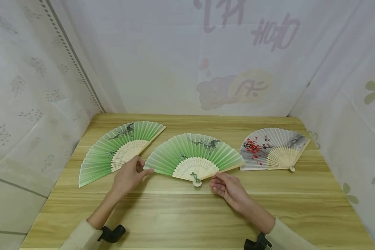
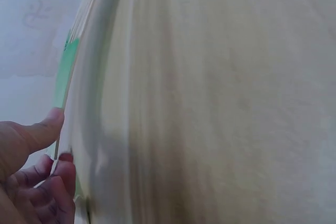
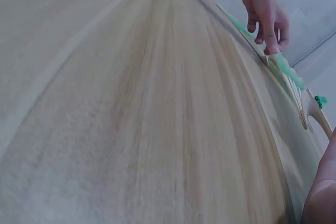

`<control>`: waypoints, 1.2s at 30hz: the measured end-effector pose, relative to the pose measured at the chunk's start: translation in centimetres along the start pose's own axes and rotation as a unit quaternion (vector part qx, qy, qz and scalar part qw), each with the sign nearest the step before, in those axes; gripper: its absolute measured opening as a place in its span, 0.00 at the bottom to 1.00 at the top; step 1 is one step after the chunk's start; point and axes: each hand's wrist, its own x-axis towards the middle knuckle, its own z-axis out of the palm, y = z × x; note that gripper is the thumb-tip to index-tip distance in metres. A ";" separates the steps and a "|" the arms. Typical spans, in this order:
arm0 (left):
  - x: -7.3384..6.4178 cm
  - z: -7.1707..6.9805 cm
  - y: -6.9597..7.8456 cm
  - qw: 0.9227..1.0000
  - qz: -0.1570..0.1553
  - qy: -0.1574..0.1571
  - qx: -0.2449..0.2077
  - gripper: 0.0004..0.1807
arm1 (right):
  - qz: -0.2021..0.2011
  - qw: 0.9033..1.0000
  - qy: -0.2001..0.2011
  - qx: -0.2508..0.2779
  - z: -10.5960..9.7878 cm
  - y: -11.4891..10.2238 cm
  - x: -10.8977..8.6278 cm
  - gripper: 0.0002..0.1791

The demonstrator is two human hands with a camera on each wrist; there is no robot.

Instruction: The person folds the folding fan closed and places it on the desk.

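The table (image 1: 181, 218) has a streaky yellowish wood grain and rounded far corners. The left fan (image 1: 120, 147), green with a dark branch (image 1: 122, 132), lies spread on it; so does the right fan (image 1: 276, 151), greyish with red blossoms (image 1: 252, 146). I can't tell whether the middle fan (image 1: 195, 156), between them, touches the wood.

Can see wood-grained table (image 1: 181, 218) under the left hand (image 1: 128, 177) and right hand (image 1: 232, 191), pale cloth (image 1: 143, 69) with printed bear (image 1: 214, 93) and lettering (image 1: 275, 33) beyond them, sprigged cloth (image 1: 22, 104) to their left, green-flowered cloth (image 1: 347, 139) to their right
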 end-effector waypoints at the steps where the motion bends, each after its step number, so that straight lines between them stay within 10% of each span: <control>1: 0.1 -0.1 0.2 1.000 0.001 0.000 -0.006 0.21 | -0.005 1.000 0.000 0.002 0.0 0.0 0.1 0.11; 36: 4.0 0.4 2.5 0.978 -0.036 0.035 -0.202 0.21 | -0.161 0.986 0.043 0.001 0.2 -2.6 2.3 0.07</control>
